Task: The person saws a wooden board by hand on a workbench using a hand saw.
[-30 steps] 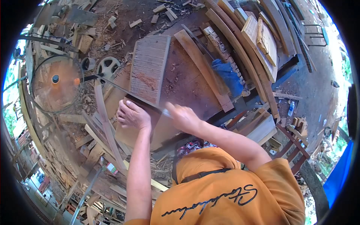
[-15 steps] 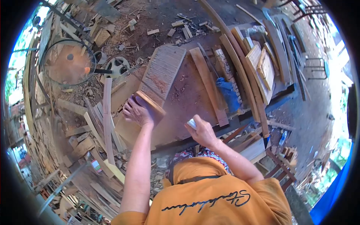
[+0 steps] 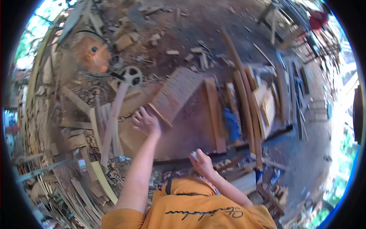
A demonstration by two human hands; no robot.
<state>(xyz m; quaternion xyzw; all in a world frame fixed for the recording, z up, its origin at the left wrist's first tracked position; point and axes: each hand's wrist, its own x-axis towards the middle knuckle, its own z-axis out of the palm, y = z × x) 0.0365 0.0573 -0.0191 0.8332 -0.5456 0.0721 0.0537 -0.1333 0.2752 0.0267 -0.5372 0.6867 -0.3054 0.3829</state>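
My left hand (image 3: 146, 123) is beside the near end of a ribbed wooden board (image 3: 182, 88), its fingers apart and nothing visible in them. A narrow wooden strip (image 3: 161, 115) lies across that end, close to my fingers. Reddish-brown shavings show on the board. Lower and to the right, my right hand (image 3: 202, 163) is closed around a small whitish object (image 3: 194, 155), too blurred to identify. Both hands are over the near part of the brown work surface (image 3: 183, 141).
Long planks (image 3: 214, 114) and a blue cloth (image 3: 230, 124) lie on the right. A round fan (image 3: 91, 53) and a spoked wheel (image 3: 131, 76) are at the upper left. Scrap wood (image 3: 78, 141) is piled at the left; a red object (image 3: 318, 20) is at the upper right.
The view has shifted, so the board and planks appear lower. My left hand has come off the board's end to its side. The right hand still holds the whitish object.
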